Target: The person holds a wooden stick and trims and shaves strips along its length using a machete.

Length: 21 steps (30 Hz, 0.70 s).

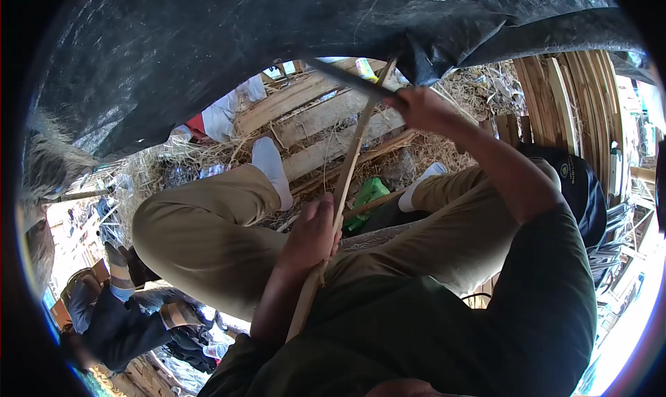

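Note:
A long, thin wooden strip [355,147] runs from my lap up towards the black sheet overhead. My left hand [312,234] is closed around its lower part, above my left thigh. Farther up, my right hand [429,110] grips the handle of a long dark blade [347,76]. The blade crosses the strip near its upper end; whether it touches the wood I cannot tell. The fingers of my right hand are wrapped round the handle, and part of them is hidden.
Black plastic sheeting [229,43] hangs low overhead. Wooden planks [316,126] and straw lie beyond my feet. A green bag [368,201] is between my legs. Stacked wood [579,99] and a black cap [583,189] are at the right. Another person [132,321] is at the lower left.

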{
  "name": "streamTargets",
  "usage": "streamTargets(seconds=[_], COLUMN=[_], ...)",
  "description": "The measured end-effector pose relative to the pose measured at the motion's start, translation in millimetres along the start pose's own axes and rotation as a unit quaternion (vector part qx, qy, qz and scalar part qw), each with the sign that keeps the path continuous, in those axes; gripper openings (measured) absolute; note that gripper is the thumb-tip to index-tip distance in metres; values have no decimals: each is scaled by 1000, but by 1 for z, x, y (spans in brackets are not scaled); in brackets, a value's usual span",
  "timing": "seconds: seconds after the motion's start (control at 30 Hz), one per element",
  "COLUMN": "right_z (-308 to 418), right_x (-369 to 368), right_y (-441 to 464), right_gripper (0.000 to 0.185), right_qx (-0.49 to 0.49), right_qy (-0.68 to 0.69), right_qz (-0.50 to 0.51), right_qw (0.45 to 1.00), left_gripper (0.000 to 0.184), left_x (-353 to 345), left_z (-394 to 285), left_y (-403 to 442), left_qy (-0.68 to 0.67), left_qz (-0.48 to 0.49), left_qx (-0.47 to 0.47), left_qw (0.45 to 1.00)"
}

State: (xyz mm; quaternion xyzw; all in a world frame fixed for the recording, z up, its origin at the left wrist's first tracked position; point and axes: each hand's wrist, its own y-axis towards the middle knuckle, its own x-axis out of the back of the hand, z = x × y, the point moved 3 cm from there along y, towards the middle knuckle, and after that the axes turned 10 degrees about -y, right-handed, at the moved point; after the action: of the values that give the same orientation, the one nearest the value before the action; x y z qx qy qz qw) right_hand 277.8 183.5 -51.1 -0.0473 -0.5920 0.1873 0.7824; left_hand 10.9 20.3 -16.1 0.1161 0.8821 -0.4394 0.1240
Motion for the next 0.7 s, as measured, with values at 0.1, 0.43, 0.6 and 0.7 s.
streamTargets(seconds=[0.1, 0.43, 0.6, 0.7], right_z=[-13, 22, 33, 4], right_x=[-7, -7, 5, 21], right_y=[-5, -20, -18, -6], right_gripper=[39, 43, 56, 57], right_qx=[-25, -37, 3, -101], right_qy=[18, -7, 17, 56], right_qz=[-11, 3, 100, 94], right_qw=[999, 999, 995, 989], left_gripper=[34, 40, 38, 37], left_x=[-10, -7, -7, -13], left_z=[-14, -13, -10, -11], left_y=[-6, -1, -1, -4], left_qy=[-24, -58, -45, -56], left_qz=[-7, 22, 32, 35], left_qx=[28, 47, 46, 40], left_qw=[999, 997, 997, 997])
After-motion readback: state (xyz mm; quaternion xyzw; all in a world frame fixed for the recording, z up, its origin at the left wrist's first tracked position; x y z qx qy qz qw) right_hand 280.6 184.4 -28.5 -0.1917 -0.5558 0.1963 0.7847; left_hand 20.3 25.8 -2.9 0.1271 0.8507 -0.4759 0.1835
